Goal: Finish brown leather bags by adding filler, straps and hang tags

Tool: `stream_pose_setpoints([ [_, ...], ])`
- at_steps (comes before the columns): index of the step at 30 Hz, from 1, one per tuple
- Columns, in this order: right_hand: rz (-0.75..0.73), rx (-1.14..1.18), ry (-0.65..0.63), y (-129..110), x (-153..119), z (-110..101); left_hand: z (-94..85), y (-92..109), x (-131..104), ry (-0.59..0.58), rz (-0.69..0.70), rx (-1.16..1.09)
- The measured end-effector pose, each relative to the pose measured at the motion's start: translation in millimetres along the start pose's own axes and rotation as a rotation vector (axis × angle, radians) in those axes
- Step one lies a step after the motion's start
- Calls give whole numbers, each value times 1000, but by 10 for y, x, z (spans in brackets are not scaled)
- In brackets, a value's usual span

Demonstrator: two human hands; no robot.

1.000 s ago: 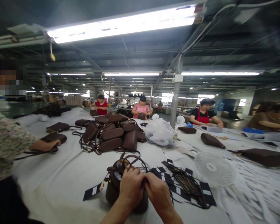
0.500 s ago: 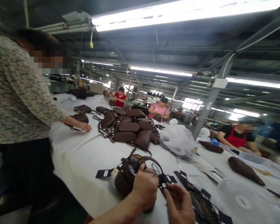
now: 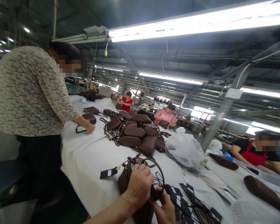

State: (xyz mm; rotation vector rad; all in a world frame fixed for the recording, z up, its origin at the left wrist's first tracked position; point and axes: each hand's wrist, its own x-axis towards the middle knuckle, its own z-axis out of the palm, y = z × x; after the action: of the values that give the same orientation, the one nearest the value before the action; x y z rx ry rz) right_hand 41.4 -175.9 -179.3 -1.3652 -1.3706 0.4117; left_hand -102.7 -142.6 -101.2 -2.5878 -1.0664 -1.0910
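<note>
The white-covered table [image 3: 84, 161] spreads before me, bearing a heap of brown bags [image 3: 133, 132] and, right of it, a translucent plastic bag [image 3: 184, 151]. Nearest me is one brown handbag [image 3: 123, 181]. My left hand [image 3: 139, 183] is curled closed on its upper edge, fingertips hidden; my right hand [image 3: 165, 207] bends thumb and fingers around the foot of its handle [image 3: 162, 174]. A black tag [image 3: 108, 173] juts out at the handbag's left.

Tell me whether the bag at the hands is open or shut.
Open: the brown bag gapes at the top, just beyond the left hand, with pale material showing inside.
</note>
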Motion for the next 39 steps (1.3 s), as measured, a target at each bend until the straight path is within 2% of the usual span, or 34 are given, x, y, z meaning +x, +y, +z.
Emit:
stream_pose_setpoints([
  [4, -22, -93, 38, -150, -39, 0, -90, -105, -18, 25, -103, 15],
  [9, -98, -163, 11, -350, -16, -195, -167, -109, 2, 13, -163, -27],
  [13, -81, -158, 27, -222, -130, -395, -88, -9, -42, -6, -166, -123],
  [16, -18, -131, 8, -85, -241, -618, 11, 134, -79, -3, -98, -188],
  [22, -44, -183, -88, -119, -231, -1153, 35, 322, -70, 68, -22, -268],
  [25, -26, -187, -126, -68, -232, -1236, 57, 367, -91, 43, -50, -327],
  [28, 21, -159, -70, 1, -255, -1226, 58, 370, -89, -46, -8, -403],
  [30, 33, -178, -71, -16, -238, -1225, 26, 291, -62, -69, 42, -467],
  [32, 32, -230, -114, -78, -190, -1242, -6, 122, -29, -19, 9, -541],
  [34, 31, -278, -159, -134, -139, -1268, -8, -110, -10, 36, -136, -645],
  [36, 33, -320, -154, -144, -120, -1295, 23, -343, -18, -2, -282, -786],
  [37, 27, -352, -109, -131, -129, -1304, 45, -439, -32, -43, -312, -858],
  [39, -27, -464, 65, -105, -179, -1307, 93, -572, -64, -118, -302, -973],
])
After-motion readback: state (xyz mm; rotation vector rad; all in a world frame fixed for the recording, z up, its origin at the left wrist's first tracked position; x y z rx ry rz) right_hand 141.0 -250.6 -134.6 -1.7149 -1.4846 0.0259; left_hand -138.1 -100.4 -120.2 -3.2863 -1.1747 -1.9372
